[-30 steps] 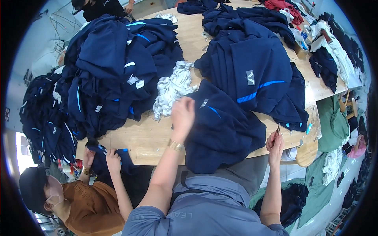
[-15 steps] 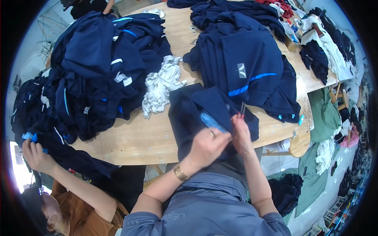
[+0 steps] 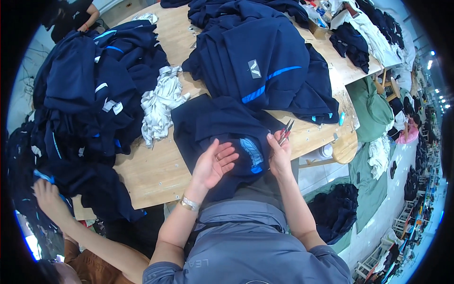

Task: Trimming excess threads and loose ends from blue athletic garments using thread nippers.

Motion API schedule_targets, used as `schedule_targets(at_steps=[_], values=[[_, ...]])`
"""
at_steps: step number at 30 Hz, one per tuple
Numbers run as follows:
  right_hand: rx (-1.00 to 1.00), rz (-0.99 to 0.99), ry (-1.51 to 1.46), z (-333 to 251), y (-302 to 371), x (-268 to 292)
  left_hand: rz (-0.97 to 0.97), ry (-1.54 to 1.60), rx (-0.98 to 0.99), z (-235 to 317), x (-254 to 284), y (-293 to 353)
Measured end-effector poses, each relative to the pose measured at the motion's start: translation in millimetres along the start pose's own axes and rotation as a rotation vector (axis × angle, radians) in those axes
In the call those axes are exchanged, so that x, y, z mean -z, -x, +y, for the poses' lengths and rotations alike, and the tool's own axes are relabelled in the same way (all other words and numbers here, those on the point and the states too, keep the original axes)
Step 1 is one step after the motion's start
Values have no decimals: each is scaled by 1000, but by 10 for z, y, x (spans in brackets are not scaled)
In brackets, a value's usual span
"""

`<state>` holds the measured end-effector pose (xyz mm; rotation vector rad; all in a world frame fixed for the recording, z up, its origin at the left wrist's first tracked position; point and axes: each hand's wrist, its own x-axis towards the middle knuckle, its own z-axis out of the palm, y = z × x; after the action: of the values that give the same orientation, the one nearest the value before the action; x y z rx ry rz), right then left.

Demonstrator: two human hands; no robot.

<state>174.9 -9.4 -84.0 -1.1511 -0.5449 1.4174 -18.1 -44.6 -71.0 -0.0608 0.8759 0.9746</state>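
Observation:
A navy garment (image 3: 203, 118) lies spread at the near edge of the table, partly over my lap. Set in it is a light-blue patch (image 3: 251, 152) with a brighter blue end. My left hand (image 3: 215, 164) hovers over the cloth just left of this patch, palm turned up, fingers apart and holding nothing. In my right hand (image 3: 280, 158) is a small pair of red-handled scissors (image 3: 286, 130), blades pointing up and away. That hand rests at the garment's right edge; whether it also pinches cloth I cannot tell.
Large navy garment piles stand at left (image 3: 71, 80) and ahead (image 3: 265, 57), with crumpled white strips (image 3: 163, 102) between. A co-worker's hand (image 3: 47, 194) handles dark cloth at far left. Another person (image 3: 75, 19) stands beyond the table. A wooden stool (image 3: 345, 146) is at right.
My left hand has opened and moved left off the garment, turning palm up. The cloth has shifted, baring more of the light-blue patch. The scissors now tilt outward. The whole view has swung right.

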Motion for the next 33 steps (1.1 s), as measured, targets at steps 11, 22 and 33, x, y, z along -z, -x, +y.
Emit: schedule_targets(at_steps=[11,22,33], values=[[7,-8,-115,-36,-19,110,-35,-183,-153,2,154,-34],[-120,65,-317,-127,48,-26,-197,135,431,-406,-148,136],[-195,-4,-530,-218,147,-145,-259,498,-79,-245,-378,179]])
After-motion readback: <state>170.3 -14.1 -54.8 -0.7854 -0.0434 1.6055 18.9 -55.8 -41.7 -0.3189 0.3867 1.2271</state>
